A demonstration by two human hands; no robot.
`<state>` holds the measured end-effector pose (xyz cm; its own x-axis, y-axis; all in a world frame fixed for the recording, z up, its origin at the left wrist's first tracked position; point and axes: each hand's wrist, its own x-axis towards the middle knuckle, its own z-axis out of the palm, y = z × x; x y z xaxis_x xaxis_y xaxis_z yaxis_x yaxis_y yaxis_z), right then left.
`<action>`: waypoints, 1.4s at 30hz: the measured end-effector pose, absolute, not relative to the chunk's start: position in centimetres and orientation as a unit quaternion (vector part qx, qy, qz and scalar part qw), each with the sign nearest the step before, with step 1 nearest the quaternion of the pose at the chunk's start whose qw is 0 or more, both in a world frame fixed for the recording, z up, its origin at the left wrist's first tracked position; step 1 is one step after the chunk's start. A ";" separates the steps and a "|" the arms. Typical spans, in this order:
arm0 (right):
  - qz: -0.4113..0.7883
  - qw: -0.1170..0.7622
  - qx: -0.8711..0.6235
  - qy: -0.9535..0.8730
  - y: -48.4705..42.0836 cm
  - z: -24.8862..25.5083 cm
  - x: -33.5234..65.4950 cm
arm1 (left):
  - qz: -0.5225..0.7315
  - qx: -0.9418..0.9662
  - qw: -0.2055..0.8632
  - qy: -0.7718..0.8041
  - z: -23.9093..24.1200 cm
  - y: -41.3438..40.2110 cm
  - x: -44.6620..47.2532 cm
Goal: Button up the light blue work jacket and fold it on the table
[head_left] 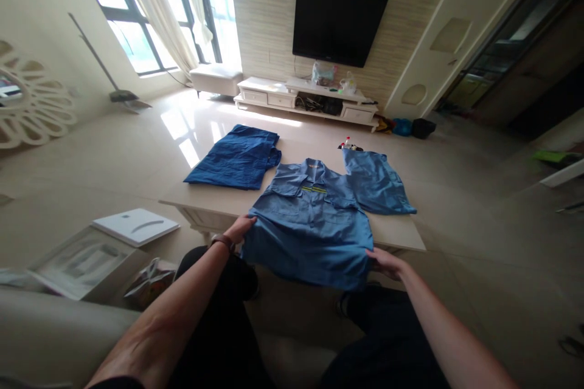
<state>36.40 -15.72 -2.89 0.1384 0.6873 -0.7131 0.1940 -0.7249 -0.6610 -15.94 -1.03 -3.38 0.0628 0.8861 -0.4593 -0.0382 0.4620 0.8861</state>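
A blue work shirt (310,231) with a collar, chest pockets and yellow-green stripes lies front up on a low table, its lower part hanging over the near edge. My left hand (241,229) is closed on its left side edge. On the other side, my right hand (384,261) pinches the edge near the hem; some of its fingers are hidden by cloth. Beyond the shirt to the left rests a folded darker blue garment (235,158). A lighter blue folded garment (376,182) lies on the right, touching or very near the shirt.
The pale table (205,196) stands before my knees. Small bottles with red caps (347,141) are at its far side. A white box (135,226) and a bag (150,282) sit to my left. Farther off are a TV cabinet (269,97), a bench (216,80) and a dustpan (137,106).
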 end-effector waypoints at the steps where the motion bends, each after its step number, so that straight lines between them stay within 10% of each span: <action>1: 0.578 0.266 -0.708 -0.306 -16.1 -1.9 36.3 | 0.388 0.359 0.632 0.567 -2.2 -1.1 -16.3; 5: 0.593 0.455 -0.616 -0.248 -18.7 0.6 35.0 | 0.428 0.337 0.709 0.448 1.1 -3.0 -17.1; 23: 0.467 0.557 -0.621 -0.294 -27.2 7.5 35.8 | 0.431 0.371 0.728 0.383 9.1 -8.9 -20.3; 28: 0.410 0.542 -0.653 -0.334 -28.2 8.8 36.2 | 0.394 0.472 0.646 0.453 9.6 -9.2 -22.2; 35: 0.409 0.310 -0.706 -0.489 -27.3 10.7 37.3 | 0.347 0.530 0.610 0.476 7.3 -7.2 -25.3; 42: 0.338 0.428 -0.701 -0.460 -16.9 10.0 39.3 | 0.453 0.394 0.612 0.515 7.0 0.8 -21.7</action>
